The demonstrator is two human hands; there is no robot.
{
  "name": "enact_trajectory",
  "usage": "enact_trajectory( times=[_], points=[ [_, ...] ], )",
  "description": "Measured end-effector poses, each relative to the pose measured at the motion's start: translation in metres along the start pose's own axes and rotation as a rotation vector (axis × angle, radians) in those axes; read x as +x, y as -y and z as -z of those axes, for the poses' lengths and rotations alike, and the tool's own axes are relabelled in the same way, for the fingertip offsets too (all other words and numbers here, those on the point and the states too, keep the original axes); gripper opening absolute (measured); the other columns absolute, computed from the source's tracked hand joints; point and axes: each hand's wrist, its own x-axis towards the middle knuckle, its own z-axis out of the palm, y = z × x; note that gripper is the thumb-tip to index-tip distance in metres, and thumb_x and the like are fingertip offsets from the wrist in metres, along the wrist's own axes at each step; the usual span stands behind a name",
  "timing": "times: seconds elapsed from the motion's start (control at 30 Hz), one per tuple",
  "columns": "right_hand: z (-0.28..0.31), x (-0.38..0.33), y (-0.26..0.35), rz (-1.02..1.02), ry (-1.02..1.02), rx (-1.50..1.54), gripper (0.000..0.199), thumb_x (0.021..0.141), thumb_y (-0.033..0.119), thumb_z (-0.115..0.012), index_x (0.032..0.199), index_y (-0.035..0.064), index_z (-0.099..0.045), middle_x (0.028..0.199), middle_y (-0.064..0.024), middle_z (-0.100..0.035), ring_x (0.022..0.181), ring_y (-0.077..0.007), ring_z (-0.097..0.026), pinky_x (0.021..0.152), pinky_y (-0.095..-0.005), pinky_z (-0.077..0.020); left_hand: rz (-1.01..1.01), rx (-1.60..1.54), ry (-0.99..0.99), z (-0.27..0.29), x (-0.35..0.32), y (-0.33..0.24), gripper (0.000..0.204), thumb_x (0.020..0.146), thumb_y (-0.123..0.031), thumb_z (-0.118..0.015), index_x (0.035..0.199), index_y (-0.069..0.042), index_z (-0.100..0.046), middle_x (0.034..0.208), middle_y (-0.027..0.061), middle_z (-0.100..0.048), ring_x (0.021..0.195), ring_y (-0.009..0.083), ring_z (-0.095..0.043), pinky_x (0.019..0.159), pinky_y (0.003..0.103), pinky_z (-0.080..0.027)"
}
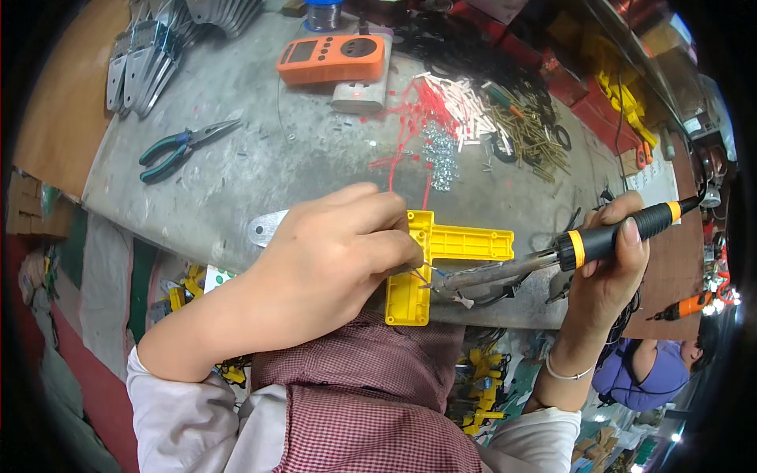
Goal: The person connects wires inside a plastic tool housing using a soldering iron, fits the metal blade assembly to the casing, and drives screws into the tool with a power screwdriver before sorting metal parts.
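- We saw a red bin (595,110) at the table's right side, with yellow parts (621,101) heaped in it.
- We took the yellow shell (408,299) for a shallow open tray, ribbed inside, with thin wires (424,277) crossing its hollow.
- Loose on the table (236,185) we saw white sleeves (465,106), red leads (426,102) and brass-coloured rods (544,146) beyond the shell.
- Our left hand (339,244) lay over the shell's left side, fingers drawn together in a pinch on the thin wires; the pads themselves were hidden from us.
- The shell sat at the table's near edge, directly beneath and to the right of that left grip, which covered part of it.
- Our right hand (605,285) had its grip clamped around the handle of the soldering iron (568,251), well apart from the shell's side arm.
- We saw the shell as a T on its side: its main bar ran from near us to away from us, and the ribbed arm pointed right.
- The iron's long axis slanted from upper right to lower left, its tip pointing left, near the wires.
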Motion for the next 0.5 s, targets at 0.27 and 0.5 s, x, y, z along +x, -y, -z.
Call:
enact_trajectory(
  times=[0.27,0.5],
  points=[
    [-0.0034,0.002,-0.0003,-0.008,-0.021,-0.042,0.033,0.088,0.034,-0.059,0.09,0.0032,-0.05,0.064,-0.0029,-0.048,0.044,-0.0038,-0.037,0.042,-0.0171,-0.0287,-0.047,0.026,0.037,0.0013,0.0022,0.0009,0.03,0.058,0.005,-0.072,0.085,-0.007,-0.072,0.08,0.007,-0.058,0.074,0.0248,-0.058,0.062,0.035,-0.048],
    [-0.0032,0.0008,-0.0012,0.0,-0.01,-0.051,0.034,0.088,0.036,-0.06,0.09,0.0033,-0.05,0.063,-0.003,-0.048,0.044,-0.0037,-0.037,0.042,-0.0169,-0.0284,-0.09,0.03,-0.01,-0.0034,0.0016,0.0004,0.027,0.058,0.004,-0.071,0.082,-0.006,-0.071,0.079,0.007,-0.057,0.072,0.0252,-0.058,0.061,0.035,-0.048]
  ],
)
